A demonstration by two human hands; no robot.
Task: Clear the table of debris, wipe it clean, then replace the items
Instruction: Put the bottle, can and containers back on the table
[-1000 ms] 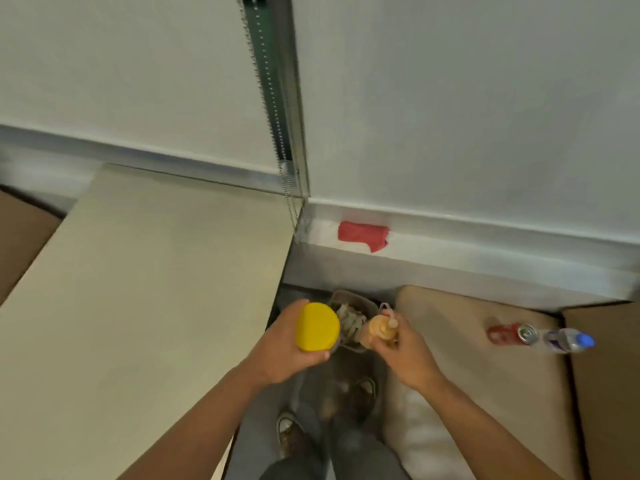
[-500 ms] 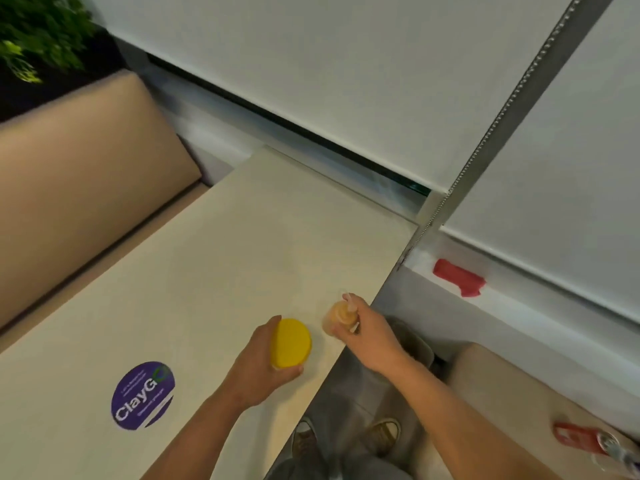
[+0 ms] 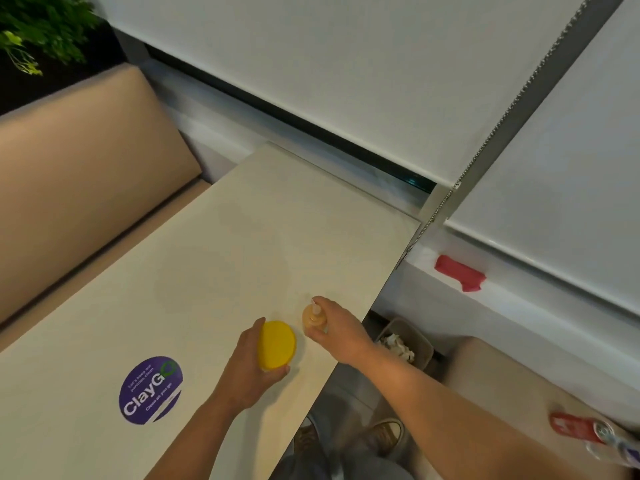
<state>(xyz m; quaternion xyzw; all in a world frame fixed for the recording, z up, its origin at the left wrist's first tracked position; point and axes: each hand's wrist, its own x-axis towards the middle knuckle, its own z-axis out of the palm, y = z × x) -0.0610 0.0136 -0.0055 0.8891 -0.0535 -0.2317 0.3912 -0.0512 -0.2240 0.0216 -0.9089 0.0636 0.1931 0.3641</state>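
A cream table (image 3: 242, 244) runs from the lower left toward the window. My left hand (image 3: 252, 372) grips a round yellow sponge (image 3: 277, 344) just above the table near its right edge. Beside it, my right hand (image 3: 341, 329) holds a small orange spray bottle (image 3: 313, 318) upright over the table, fingers curled round its body. A purple round ClayGo sticker (image 3: 150, 389) lies on the table to the left of my hands.
A small bin (image 3: 420, 341) with crumpled paper stands on the floor right of the table. A red cloth (image 3: 459, 277) lies on the window sill. A red can (image 3: 575, 427) and a bottle (image 3: 620, 448) rest on the right bench seat. A tan bench (image 3: 79, 168) flanks the left.
My view swung left from the bin to the table. Both hands carried the sponge and bottle from above the bin to over the table's right part.
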